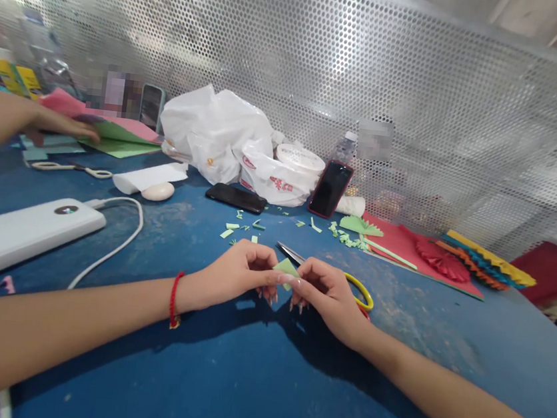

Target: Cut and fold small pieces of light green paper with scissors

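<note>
A small piece of light green paper [288, 266] is pinched between both hands above the blue table [248, 387]. My left hand [238, 271], with a red cord bracelet at the wrist, grips its left side between thumb and fingers. On the other side, my right hand [331, 297] has its thumb and fingers closed on the same paper, the two thumbs meeting at its lower edge. Scissors with yellow and red handles [362, 291] lie behind and partly under my right hand, blades pointing up-left. Green paper scraps [230, 230] are scattered just beyond.
Another person's hand [61, 122] rests over coloured paper at left. A white power bank [19, 233] with a cable, a black phone [236, 197], white bags [217, 131] and a propped phone [329, 189] stand around. Red paper with folded fans [441, 258] lies right.
</note>
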The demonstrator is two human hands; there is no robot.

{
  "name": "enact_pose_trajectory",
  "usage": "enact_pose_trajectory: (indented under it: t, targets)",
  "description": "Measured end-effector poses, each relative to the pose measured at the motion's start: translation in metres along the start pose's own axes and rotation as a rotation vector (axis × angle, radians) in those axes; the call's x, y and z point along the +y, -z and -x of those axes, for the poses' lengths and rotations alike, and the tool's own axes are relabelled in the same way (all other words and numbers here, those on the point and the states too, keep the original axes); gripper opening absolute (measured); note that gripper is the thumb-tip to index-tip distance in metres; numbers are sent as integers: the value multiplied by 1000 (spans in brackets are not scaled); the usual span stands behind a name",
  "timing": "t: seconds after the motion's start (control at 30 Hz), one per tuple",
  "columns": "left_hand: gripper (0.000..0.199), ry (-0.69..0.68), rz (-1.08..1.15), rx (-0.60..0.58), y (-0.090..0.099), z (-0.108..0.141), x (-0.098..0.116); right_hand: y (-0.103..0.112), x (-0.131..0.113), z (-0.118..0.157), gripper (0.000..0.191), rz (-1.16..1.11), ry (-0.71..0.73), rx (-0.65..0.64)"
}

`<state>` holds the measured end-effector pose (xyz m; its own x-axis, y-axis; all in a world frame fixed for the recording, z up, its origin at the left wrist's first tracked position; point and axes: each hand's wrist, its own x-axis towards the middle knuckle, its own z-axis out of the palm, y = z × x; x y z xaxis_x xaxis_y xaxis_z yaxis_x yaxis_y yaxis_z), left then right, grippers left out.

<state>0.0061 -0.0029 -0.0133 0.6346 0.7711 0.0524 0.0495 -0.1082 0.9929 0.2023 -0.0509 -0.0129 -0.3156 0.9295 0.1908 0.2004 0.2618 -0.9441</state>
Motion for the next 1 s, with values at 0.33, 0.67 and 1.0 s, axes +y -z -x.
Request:
enact_pose_trajectory:
  t: [0.33,0.67,1.0]
  targets:
    - [33,16,34,5,-1,1,1,0,1,0,26,-12,-13,-15]
    - [34,29,82,-6,-2,1,5,1,3,1,26,16,-6,-19]
    - [32,16,92,-13,-2,3,7,2,3,0,28,-41,-15,-110]
